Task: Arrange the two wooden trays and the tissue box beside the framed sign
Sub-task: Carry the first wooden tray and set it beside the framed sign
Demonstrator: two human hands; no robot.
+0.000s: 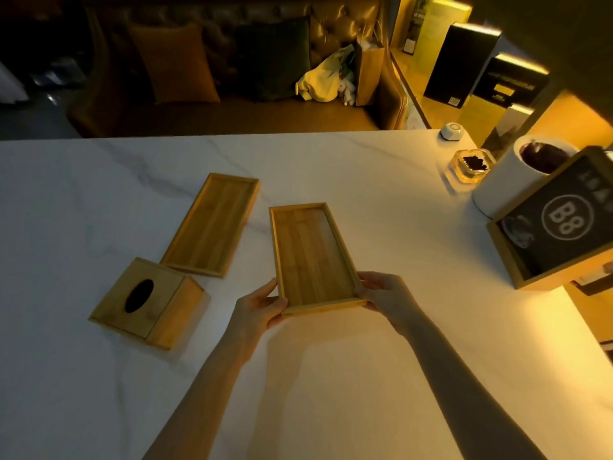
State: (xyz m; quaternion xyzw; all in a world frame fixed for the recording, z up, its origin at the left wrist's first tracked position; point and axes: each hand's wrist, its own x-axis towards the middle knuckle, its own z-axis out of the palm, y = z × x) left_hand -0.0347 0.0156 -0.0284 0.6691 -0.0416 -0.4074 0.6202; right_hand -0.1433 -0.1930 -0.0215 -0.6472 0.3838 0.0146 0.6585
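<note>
The white marble table [331,376] carries everything. At its right edge the framed sign [560,224] is seen, well apart from the three wooden pieces.

One wooden tray [310,254] is held at its near end, the left hand [262,308] closed on the near left corner and the right hand [384,295] closed on the near right corner. The second tray [212,224] lies flat further left, and the tissue box [146,302] stands near it, just in front.

If the held tray is swung too widely to the right, the white cup [507,180] or the glass ashtray [471,166] can be struck, or the sign pushed.

Both trays are empty. No tissue is seen in the box opening. Something dark lies in the ashtray.
</note>
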